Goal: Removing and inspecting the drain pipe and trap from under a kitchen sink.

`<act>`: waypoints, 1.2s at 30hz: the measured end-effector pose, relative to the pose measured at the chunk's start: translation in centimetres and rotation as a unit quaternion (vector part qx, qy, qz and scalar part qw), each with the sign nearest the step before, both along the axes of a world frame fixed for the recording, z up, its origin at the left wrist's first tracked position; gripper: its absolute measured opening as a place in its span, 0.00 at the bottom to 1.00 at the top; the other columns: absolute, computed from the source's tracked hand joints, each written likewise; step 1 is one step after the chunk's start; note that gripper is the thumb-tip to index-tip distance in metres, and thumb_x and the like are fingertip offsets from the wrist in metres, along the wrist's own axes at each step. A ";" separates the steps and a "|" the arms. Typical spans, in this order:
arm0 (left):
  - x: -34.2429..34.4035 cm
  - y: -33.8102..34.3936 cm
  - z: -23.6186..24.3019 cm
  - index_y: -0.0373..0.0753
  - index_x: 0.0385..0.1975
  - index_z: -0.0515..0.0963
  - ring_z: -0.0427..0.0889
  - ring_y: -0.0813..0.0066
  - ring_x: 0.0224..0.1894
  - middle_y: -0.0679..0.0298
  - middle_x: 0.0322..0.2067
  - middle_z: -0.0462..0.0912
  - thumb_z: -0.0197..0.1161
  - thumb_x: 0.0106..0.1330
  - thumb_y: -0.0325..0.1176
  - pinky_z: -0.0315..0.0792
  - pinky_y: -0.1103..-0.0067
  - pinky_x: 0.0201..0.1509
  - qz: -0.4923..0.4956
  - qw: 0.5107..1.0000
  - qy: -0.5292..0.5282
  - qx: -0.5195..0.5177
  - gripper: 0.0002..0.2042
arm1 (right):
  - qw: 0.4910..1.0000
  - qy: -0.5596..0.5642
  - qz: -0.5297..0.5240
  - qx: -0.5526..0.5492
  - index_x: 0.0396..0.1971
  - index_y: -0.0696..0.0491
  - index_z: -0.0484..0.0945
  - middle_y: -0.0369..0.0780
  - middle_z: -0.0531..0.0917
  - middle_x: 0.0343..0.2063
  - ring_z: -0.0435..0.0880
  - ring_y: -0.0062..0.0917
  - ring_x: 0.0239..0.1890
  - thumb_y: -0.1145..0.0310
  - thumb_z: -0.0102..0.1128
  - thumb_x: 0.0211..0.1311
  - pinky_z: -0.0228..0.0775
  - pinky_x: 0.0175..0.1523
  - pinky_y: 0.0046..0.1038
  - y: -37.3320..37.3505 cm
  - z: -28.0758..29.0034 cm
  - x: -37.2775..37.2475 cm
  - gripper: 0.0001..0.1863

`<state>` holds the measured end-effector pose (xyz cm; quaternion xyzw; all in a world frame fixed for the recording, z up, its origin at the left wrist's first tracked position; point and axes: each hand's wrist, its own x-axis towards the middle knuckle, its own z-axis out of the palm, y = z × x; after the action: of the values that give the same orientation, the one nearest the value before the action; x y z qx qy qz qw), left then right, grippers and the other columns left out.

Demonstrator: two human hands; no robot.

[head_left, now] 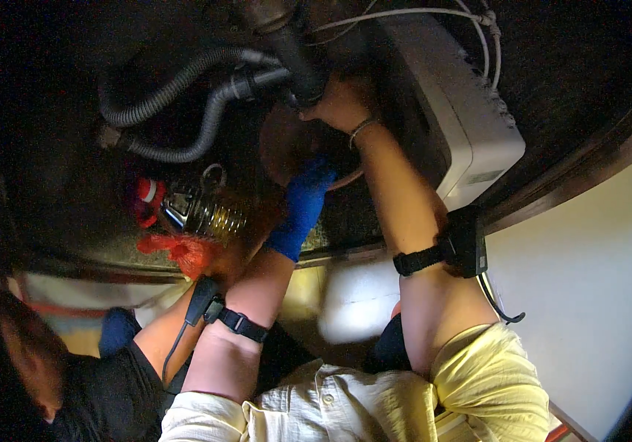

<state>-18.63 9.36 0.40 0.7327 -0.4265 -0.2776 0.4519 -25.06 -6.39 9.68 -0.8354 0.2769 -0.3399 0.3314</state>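
Under a dark cabinet or counter, my right hand (344,104), bare with a bracelet at the wrist, is closed around the lower end of a dark vertical drain pipe (303,62). Its far fingers are hidden behind the pipe. Lower down, my left hand (312,179), in a blue glove, reaches over a round reddish-brown basin (275,144) beneath the pipe. Shadow swallows the left fingertips, so their grip does not show. Two grey corrugated hoses (209,121) join the pipe from the left.
A white boxy unit (471,125) stands right of my right forearm, with white cables (489,44) above it. At left lie a clear plastic bottle (209,214), a red-capped container (148,191) and a red plastic bag (183,250). Another person's arm (172,324) comes in beside my left forearm.
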 end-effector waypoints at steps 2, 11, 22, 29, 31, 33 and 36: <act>1.1 -1.3 0.3 0.31 0.49 0.66 0.68 0.63 0.52 0.57 0.50 0.70 0.57 0.57 0.31 0.61 0.75 0.56 0.050 0.991 0.110 0.064 0.20 | 0.997 -0.065 0.045 0.006 0.43 0.58 0.71 0.48 0.77 0.40 0.74 0.39 0.45 0.62 0.72 0.24 0.62 0.53 0.33 -0.6 -0.1 0.5 0.37; 2.8 -5.3 4.6 0.34 0.53 0.61 0.69 0.62 0.51 0.56 0.49 0.68 0.59 0.53 0.28 0.63 0.73 0.55 0.007 0.975 -0.186 -0.122 0.26 | 0.989 -0.104 0.049 0.098 0.43 0.60 0.71 0.48 0.76 0.42 0.74 0.38 0.46 0.61 0.71 0.29 0.62 0.53 0.31 1.6 2.2 -0.6 0.35; 6.4 -12.1 0.1 0.34 0.51 0.63 0.67 0.61 0.52 0.55 0.50 0.67 0.54 0.58 0.35 0.61 0.72 0.56 -0.056 0.971 -0.105 -0.207 0.22 | 0.992 -0.114 0.014 0.057 0.45 0.61 0.69 0.49 0.75 0.43 0.73 0.38 0.46 0.56 0.72 0.29 0.63 0.52 0.30 0.7 1.4 0.1 0.39; 9.6 -11.9 0.8 0.34 0.51 0.64 0.66 0.62 0.53 0.55 0.51 0.67 0.52 0.60 0.38 0.61 0.72 0.57 -0.099 0.972 -0.117 -0.178 0.21 | 0.948 -0.167 0.213 0.166 0.50 0.60 0.64 0.43 0.75 0.45 0.72 0.30 0.47 0.67 0.69 0.35 0.60 0.54 0.26 -1.4 0.3 0.6 0.38; 7.2 -11.6 1.5 0.34 0.50 0.64 0.67 0.62 0.52 0.56 0.50 0.68 0.54 0.58 0.36 0.62 0.73 0.56 -0.118 0.978 -0.073 -0.155 0.21 | 0.938 -0.177 0.223 0.198 0.51 0.60 0.64 0.43 0.74 0.46 0.72 0.29 0.47 0.67 0.69 0.35 0.60 0.54 0.26 -2.8 -1.5 -0.3 0.38; 5.6 -10.4 3.2 0.34 0.50 0.65 0.68 0.63 0.50 0.56 0.48 0.69 0.55 0.57 0.35 0.63 0.73 0.55 -0.125 0.983 -0.036 -0.126 0.21 | 0.922 -0.191 0.245 0.233 0.51 0.60 0.64 0.42 0.74 0.46 0.71 0.28 0.47 0.67 0.70 0.35 0.59 0.55 0.25 -3.1 -2.0 -0.5 0.38; 4.4 -10.3 4.2 0.34 0.50 0.65 0.69 0.64 0.49 0.57 0.47 0.69 0.57 0.56 0.33 0.63 0.73 0.54 -0.126 0.982 -0.009 -0.144 0.22 | 0.956 -0.150 0.160 0.195 0.51 0.60 0.64 0.42 0.74 0.46 0.71 0.28 0.48 0.66 0.70 0.35 0.58 0.55 0.25 -3.1 -2.0 -0.6 0.38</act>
<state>-14.22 -0.93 4.65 0.6029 -0.5548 -0.2614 0.5103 -25.68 -9.50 7.66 -0.7273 0.1478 -0.3431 0.5758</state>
